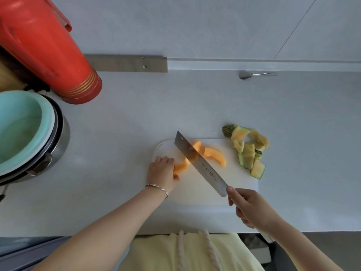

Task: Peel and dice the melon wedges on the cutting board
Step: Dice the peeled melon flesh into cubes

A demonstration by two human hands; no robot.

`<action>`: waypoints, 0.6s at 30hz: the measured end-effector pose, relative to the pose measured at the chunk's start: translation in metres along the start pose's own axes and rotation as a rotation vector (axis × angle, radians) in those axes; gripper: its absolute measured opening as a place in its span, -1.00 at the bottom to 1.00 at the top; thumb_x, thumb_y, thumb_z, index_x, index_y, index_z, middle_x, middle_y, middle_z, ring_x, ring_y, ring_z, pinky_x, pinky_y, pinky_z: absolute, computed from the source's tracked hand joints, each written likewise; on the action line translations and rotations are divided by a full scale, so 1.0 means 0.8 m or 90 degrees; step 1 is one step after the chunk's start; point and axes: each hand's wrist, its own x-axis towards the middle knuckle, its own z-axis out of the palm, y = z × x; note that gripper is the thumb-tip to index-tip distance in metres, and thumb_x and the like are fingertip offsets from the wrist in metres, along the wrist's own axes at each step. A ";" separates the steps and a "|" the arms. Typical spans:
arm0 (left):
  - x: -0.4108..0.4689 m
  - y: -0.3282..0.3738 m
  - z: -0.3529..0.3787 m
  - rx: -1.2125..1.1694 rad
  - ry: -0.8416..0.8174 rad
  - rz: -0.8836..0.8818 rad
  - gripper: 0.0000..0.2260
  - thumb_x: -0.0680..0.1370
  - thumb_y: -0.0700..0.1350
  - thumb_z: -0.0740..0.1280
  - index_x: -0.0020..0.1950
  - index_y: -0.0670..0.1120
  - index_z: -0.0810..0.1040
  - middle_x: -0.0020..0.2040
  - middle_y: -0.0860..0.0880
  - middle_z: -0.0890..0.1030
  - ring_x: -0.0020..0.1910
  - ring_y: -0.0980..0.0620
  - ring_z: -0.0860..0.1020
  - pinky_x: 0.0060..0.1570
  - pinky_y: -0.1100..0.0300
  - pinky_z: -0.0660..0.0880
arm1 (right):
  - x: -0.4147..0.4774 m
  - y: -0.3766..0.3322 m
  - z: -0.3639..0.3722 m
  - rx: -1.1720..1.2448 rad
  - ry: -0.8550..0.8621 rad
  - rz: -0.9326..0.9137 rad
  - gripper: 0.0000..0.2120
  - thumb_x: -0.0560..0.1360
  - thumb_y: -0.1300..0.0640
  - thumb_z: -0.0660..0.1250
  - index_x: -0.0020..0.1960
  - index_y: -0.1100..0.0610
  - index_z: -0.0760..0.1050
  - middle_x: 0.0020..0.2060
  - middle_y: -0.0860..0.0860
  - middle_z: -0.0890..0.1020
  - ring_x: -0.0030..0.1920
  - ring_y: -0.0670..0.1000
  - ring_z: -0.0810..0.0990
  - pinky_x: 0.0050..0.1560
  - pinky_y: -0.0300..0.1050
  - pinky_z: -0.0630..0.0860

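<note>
The pale grey tabletop [195,106] carried a white cutting board [240,173] beneath the left fingers [166,160]. Melon rinds [248,149] lay beyond the right fingers [231,194], spilling off the board's far corner. A spoon [254,74] rested farther beyond; a red flask [48,49] and steel pot [60,139] stood well left of the left fingers.

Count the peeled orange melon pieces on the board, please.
3: one piece held by the left hand, one beyond the knife, one right of it. The blade may hide a join between the first two.
</note>
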 end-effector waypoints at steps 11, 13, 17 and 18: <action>-0.017 -0.008 0.017 -0.181 0.016 0.006 -0.67 0.43 -0.19 0.37 0.18 -0.15 0.47 0.17 -0.12 0.47 0.17 -0.16 0.46 0.04 0.02 0.50 | 0.025 -0.007 0.020 -0.029 0.022 0.056 -0.54 0.52 -0.23 0.17 -0.29 0.16 0.38 -0.66 -0.11 0.27 -0.64 -0.07 0.14 -0.57 -0.31 0.13; -0.017 -0.007 0.017 -0.241 0.009 -0.098 -0.67 0.45 -0.16 0.36 0.20 -0.14 0.47 0.19 -0.12 0.46 0.19 -0.14 0.45 0.14 0.09 0.41 | 0.027 -0.005 0.024 -0.026 0.027 0.064 -0.53 0.52 -0.23 0.17 -0.28 0.16 0.39 -0.64 -0.09 0.28 -0.64 -0.07 0.16 -0.56 -0.31 0.14; -0.014 -0.007 0.012 -0.350 0.011 -0.206 -0.85 0.43 -0.21 0.35 -0.02 -0.12 0.61 0.04 -0.11 0.57 0.03 -0.12 0.55 -0.09 0.24 0.37 | 0.026 -0.010 0.031 0.006 0.027 0.062 -0.54 0.52 -0.23 0.17 -0.29 0.16 0.36 -0.64 -0.08 0.27 -0.64 -0.06 0.16 -0.57 -0.30 0.14; -0.014 -0.009 0.013 -0.361 0.010 -0.215 -0.86 0.42 -0.23 0.35 -0.04 -0.11 0.62 0.02 -0.10 0.59 0.01 -0.10 0.56 -0.12 0.27 0.35 | 0.025 -0.013 0.031 0.009 0.029 0.057 -0.54 0.53 -0.22 0.17 -0.30 0.16 0.35 -0.65 -0.09 0.27 -0.65 -0.07 0.16 -0.58 -0.31 0.14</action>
